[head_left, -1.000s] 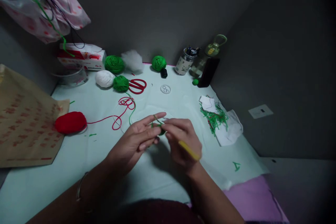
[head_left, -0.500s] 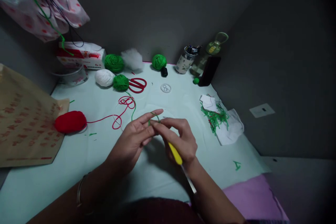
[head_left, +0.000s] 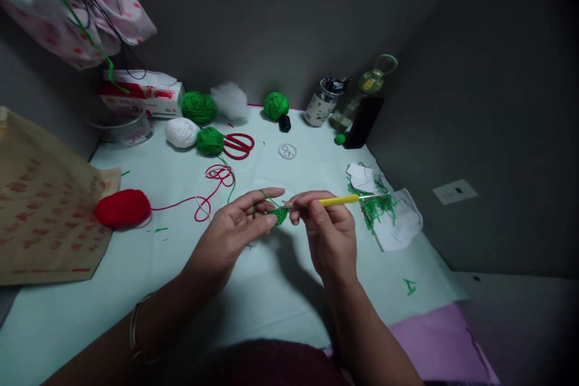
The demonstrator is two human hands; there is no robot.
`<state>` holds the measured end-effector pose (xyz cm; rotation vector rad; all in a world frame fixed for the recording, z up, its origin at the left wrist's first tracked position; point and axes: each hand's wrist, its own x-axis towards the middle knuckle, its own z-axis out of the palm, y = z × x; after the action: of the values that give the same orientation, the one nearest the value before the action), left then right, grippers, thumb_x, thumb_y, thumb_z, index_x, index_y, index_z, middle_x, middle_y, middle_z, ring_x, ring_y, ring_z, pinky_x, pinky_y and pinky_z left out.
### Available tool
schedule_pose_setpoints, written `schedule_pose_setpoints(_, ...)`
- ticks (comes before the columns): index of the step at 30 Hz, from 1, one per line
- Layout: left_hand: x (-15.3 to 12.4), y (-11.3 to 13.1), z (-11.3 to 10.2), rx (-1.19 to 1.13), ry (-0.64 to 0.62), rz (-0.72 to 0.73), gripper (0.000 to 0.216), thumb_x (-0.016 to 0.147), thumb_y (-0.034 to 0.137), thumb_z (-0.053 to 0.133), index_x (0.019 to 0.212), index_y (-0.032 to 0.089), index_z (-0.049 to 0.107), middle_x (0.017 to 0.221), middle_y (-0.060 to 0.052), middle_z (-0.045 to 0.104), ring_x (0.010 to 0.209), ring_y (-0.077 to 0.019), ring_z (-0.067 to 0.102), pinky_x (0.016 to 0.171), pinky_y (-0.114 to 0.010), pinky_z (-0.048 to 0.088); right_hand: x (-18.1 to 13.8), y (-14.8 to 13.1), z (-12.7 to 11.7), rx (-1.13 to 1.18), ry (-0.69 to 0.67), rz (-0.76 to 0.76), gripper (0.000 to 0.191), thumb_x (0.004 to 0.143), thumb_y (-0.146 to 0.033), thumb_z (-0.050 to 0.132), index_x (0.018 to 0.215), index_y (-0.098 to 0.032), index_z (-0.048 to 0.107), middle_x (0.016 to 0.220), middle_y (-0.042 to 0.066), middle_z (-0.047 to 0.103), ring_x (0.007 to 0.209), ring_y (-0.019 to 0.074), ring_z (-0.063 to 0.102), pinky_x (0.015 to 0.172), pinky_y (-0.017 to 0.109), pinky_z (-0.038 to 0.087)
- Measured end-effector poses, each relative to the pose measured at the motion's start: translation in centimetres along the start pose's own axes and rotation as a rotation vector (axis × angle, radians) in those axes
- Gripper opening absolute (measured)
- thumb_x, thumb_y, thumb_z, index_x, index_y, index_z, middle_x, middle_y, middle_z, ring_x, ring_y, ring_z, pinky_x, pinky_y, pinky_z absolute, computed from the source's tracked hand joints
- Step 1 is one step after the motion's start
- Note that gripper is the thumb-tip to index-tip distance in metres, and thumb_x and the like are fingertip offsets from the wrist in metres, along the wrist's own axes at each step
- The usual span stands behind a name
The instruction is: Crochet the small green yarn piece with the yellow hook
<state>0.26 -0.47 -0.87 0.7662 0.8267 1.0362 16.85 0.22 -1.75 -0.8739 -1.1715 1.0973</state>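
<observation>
My left hand (head_left: 237,226) pinches a small green crochet piece (head_left: 281,216) between thumb and fingers, with green yarn (head_left: 270,198) looped over its raised index finger. In my right hand (head_left: 332,232) is a crochet hook (head_left: 339,200) with a yellow handle, held nearly level. Its metal tip points left and meets the crochet piece. The far end of the hook sticks out to the right. A green strand runs from the left hand back towards a small green yarn ball (head_left: 210,141) beside red-handled scissors (head_left: 239,146).
Red yarn (head_left: 123,208) lies left, near a brown paper bag (head_left: 49,205). Behind stand a tissue box (head_left: 140,96), white yarn (head_left: 181,132), green balls (head_left: 275,106), a pen cup (head_left: 322,102) and a bottle (head_left: 357,96). Green yarn scraps (head_left: 373,211) lie right on white paper (head_left: 398,226).
My right hand has turned, swinging the hook from steeply slanted to nearly level, its handle end now pointing right. The green crochet piece, hidden before, now shows between the hands.
</observation>
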Motion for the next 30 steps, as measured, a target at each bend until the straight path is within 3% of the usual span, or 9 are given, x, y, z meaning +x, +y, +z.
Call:
schedule_pose_setpoints(4,0.1,0.2,-0.1,0.002,0.027,-0.005,0.036,0.081,0.024,0.079,0.117,0.025,0.076,0.094,-0.003,0.067,0.090,-0.0163,0.058,0.080,-0.027,0.045,0.0,-0.4,0.0,-0.002,-0.021,-0.007,0.019,0.098,-0.032,0.058,0.090,-0.020,0.070,0.085,0.004,0.073,0.070,0.0144,0.065,0.067,0.030,0.056)
schedule_pose_setpoints(7,0.1,0.3,0.0,0.064,0.059,0.024,0.036,0.081,0.023,0.080,0.117,0.026,0.076,0.091,-0.002,0.065,0.088,-0.0159,0.058,0.081,-0.027,0.046,-0.4,-0.9,0.0,-0.144,-0.047,-0.098,0.019,0.101,-0.026,0.052,0.094,-0.021,0.069,0.089,0.004,0.073,0.074,0.0146,0.066,0.069,0.031,0.057)
schedule_pose_setpoints(12,-0.1,0.0,0.5,0.196,0.164,0.144,0.037,0.079,0.018,0.080,0.115,0.026,0.076,0.083,0.002,0.064,0.083,-0.0125,0.057,0.080,-0.024,0.045,-1.3,-0.6,0.4,-0.639,-0.148,-0.546,0.027,0.097,-0.011,0.051,0.115,-0.025,0.066,0.096,0.006,0.072,0.088,0.0193,0.068,0.075,0.037,0.058)
schedule_pose_setpoints(15,0.0,-0.3,0.6,0.005,0.076,0.061,0.048,0.078,0.020,0.081,0.126,0.025,0.071,0.077,0.003,0.061,0.070,-0.0091,0.053,0.069,-0.021,0.045,-1.8,-0.3,0.5,-0.915,-0.108,-0.715,0.034,0.094,-0.012,0.059,0.121,-0.030,0.067,0.101,0.006,0.072,0.093,0.0219,0.068,0.079,0.040,0.060)
schedule_pose_setpoints(17,0.1,-0.2,0.6,-0.155,0.000,-0.077,0.050,0.079,0.022,0.082,0.128,0.021,0.070,0.068,0.006,0.055,0.054,-0.0044,0.041,0.061,-0.019,0.043,-1.9,-0.4,0.4,-0.880,-0.082,-0.661,0.032,0.095,-0.014,0.058,0.119,-0.031,0.069,0.102,0.006,0.072,0.095,0.0222,0.068,0.080,0.041,0.060)
schedule_pose_setpoints(20,0.2,0.3,0.5,-0.259,-0.028,-0.184,0.041,0.082,0.021,0.079,0.122,0.018,0.074,0.059,0.011,0.046,0.044,-0.0011,0.020,0.069,-0.020,0.047,-1.4,-0.8,0.2,-0.490,-0.011,-0.455,0.025,0.098,-0.016,0.053,0.109,-0.028,0.072,0.092,0.005,0.072,0.086,0.0200,0.067,0.071,0.038,0.058)
schedule_pose_setpoints(23,0.1,0.7,0.6,-0.205,-0.025,-0.124,0.038,0.081,0.020,0.080,0.118,0.021,0.076,0.067,0.007,0.056,0.047,-0.0020,0.027,0.068,-0.020,0.048,-0.7,-0.8,0.3,-0.205,0.021,-0.295,0.020,0.099,-0.021,0.055,0.097,-0.026,0.074,0.085,0.003,0.070,0.079,0.0176,0.064,0.064,0.033,0.054)
schedule_pose_setpoints(27,-0.1,0.4,0.7,-0.087,0.049,-0.042,0.042,0.076,0.023,0.084,0.117,0.024,0.076,0.085,0.000,0.066,0.070,-0.0082,0.053,0.066,-0.018,0.044,-0.5,-0.5,0.7,-0.269,-0.051,-0.236,0.018,0.097,-0.019,0.058,0.099,-0.026,0.075,0.090,0.002,0.072,0.084,0.0170,0.066,0.069,0.033,0.055)
schedule_pose_setpoints(30,0.0,0.0,0.7,-0.096,0.060,-0.026,0.046,0.076,0.022,0.085,0.121,0.025,0.075,0.080,0.002,0.063,0.062,-0.0054,0.046,0.056,-0.016,0.037,-1.2,-0.3,0.7,-0.493,-0.076,-0.393,0.027,0.095,-0.011,0.059,0.111,-0.028,0.073,0.097,0.004,0.072,0.088,0.0170,0.067,0.073,0.034,0.056)
